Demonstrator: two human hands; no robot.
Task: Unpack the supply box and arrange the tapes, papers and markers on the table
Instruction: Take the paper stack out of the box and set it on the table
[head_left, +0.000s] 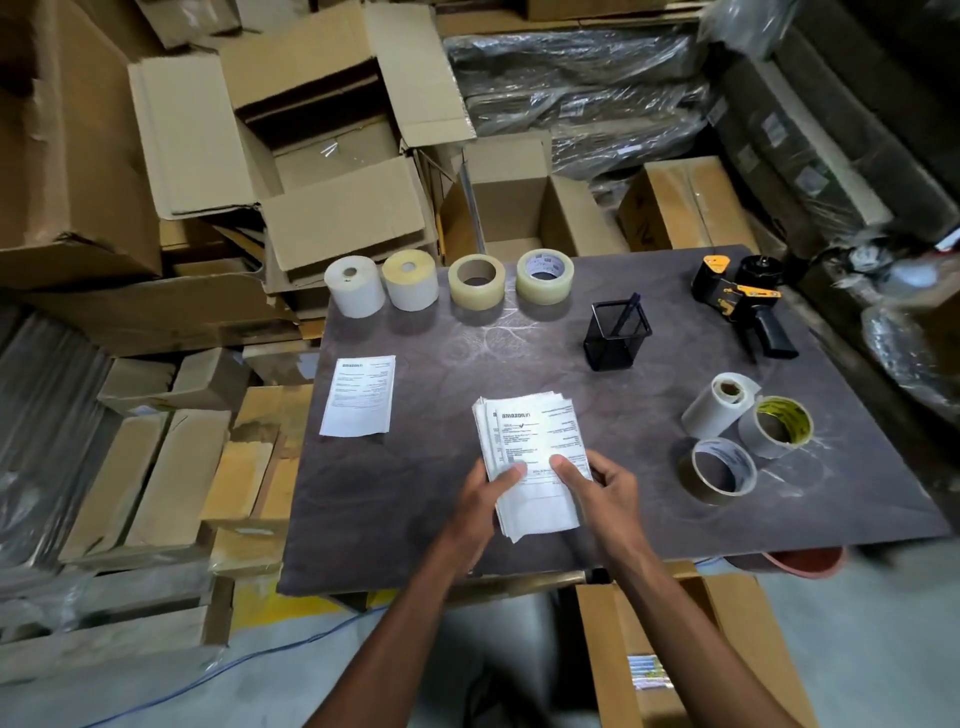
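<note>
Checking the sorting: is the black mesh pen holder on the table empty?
No, the pen holder has one dark pen leaning inside it, its tip sticking up above the rim.

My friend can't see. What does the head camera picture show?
Both hands, left hand and right hand, hold a stack of papers over a dark table. Four tape rolls line its far edge; one paper sheet lies left.
</note>
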